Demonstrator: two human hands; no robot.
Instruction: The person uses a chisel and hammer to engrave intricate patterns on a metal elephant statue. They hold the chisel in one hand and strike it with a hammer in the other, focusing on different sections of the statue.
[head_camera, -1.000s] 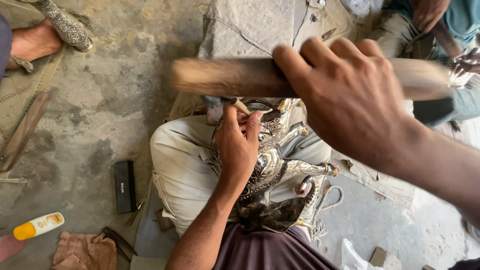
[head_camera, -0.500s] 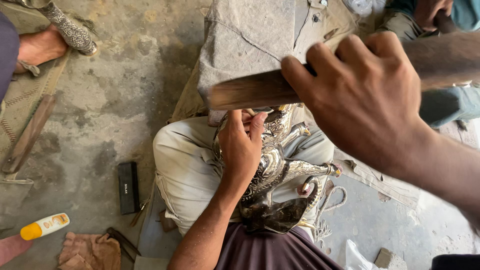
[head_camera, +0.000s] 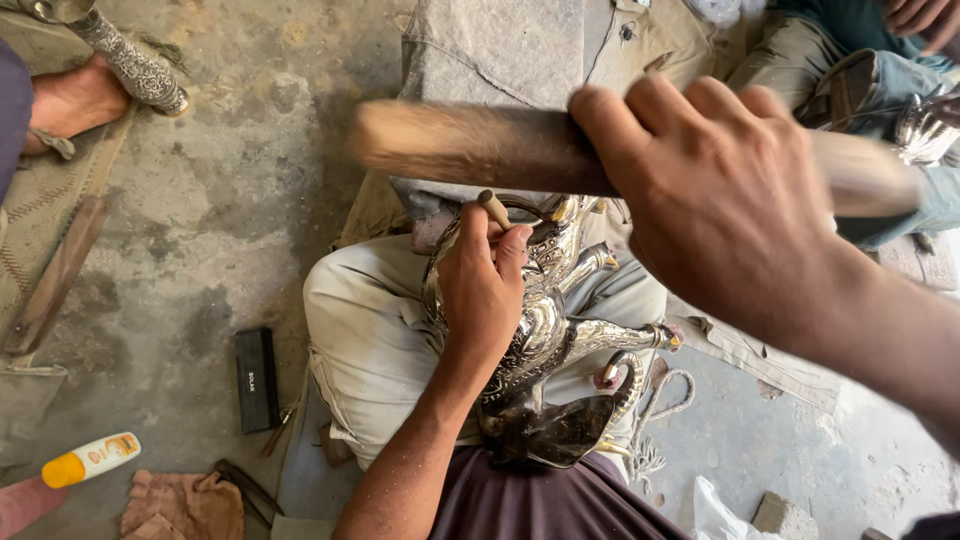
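Note:
An ornate silver metal figure (head_camera: 555, 335) with curved spouts lies across my lap. My left hand (head_camera: 482, 285) rests on it and pinches a small metal punch (head_camera: 494, 208) upright against its surface. My right hand (head_camera: 725, 205) is raised close to the camera, fingers wrapped around a thick wooden stick (head_camera: 470, 145) held crosswise above the punch. The stick's left end is motion-blurred.
A black rectangular block (head_camera: 257, 380) lies on the concrete floor at left, near a yellow-capped white tube (head_camera: 90, 460) and a brown rag (head_camera: 185, 505). A patterned metal piece (head_camera: 135, 65) stands top left beside another person's foot (head_camera: 70, 100). Another person sits top right (head_camera: 900, 60).
My right hand swung the wooden stick: it shifted right half a second ago and now sits back to the left, above the punch. My left hand stays on the figure.

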